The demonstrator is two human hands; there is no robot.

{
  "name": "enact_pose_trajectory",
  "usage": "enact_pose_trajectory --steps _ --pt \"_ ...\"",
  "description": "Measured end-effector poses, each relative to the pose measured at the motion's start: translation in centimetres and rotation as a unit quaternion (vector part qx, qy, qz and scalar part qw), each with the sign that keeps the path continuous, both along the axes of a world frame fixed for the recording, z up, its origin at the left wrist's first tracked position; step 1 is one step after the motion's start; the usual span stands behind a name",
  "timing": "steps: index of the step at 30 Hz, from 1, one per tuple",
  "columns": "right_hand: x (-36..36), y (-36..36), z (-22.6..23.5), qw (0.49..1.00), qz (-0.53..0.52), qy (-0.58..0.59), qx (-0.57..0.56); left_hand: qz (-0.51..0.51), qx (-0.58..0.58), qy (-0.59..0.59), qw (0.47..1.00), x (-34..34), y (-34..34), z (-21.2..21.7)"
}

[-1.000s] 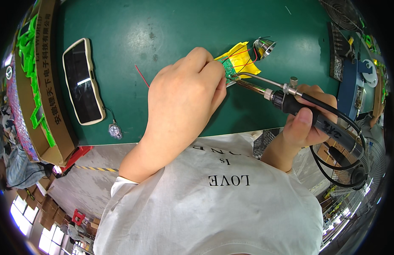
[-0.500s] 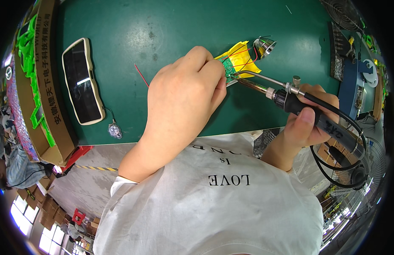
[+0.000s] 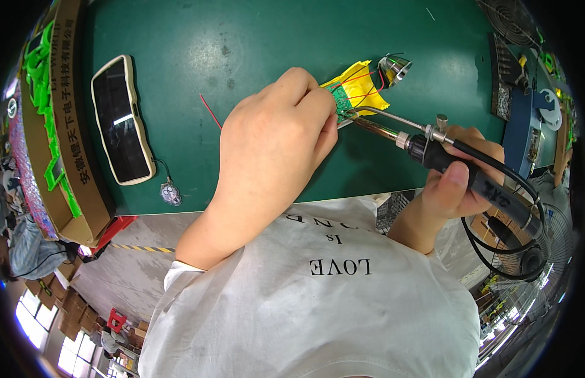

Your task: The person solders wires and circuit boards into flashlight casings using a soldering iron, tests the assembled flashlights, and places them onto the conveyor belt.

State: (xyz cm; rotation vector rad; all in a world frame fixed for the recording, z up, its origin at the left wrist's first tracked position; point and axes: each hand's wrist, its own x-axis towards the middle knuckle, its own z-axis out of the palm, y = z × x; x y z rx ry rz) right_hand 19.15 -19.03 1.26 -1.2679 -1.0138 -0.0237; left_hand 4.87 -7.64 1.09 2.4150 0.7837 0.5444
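My left hand [image 3: 267,132] is closed around the near end of a yellow plastic shell [image 3: 376,103] with a small green circuit board [image 3: 338,97] on it; its fingertips are hidden under the hand. Thin red and dark wires run from the board to a shiny metal reflector cup [image 3: 396,68] just beyond the shell. My right hand [image 3: 456,186] grips the dark handle of a soldering iron [image 3: 439,156], which has a thin metal feed tube [image 3: 393,117] clamped along it. Both tips meet at the board's near edge. A loose red wire [image 3: 210,110] sticks out left of my left hand.
A phone in a cream case [image 3: 135,107] with a charm [image 3: 170,193] lies on the green tabletop [image 3: 179,38]. On the left stands a cardboard box [image 3: 87,183] with green plastic parts. A blue device [image 3: 518,135] stands at right, a fan [image 3: 554,252] below it.
The shell, board and reflector cup have shifted very slightly right, with the iron's tip still at the board. Both hands keep their grips.
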Motion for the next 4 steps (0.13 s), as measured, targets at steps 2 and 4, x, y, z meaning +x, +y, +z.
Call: enact_pose_trajectory --steps 2,4 --pt "0.19 -0.13 -0.12 1.0 0.013 -0.01 0.005 -0.001 0.001 0.0 1.0 -0.02 0.01 -0.01" --pt "0.14 -0.07 -0.11 1.0 0.007 -0.013 0.006 0.002 -0.004 0.006 1.0 -0.02 -0.01 0.01"
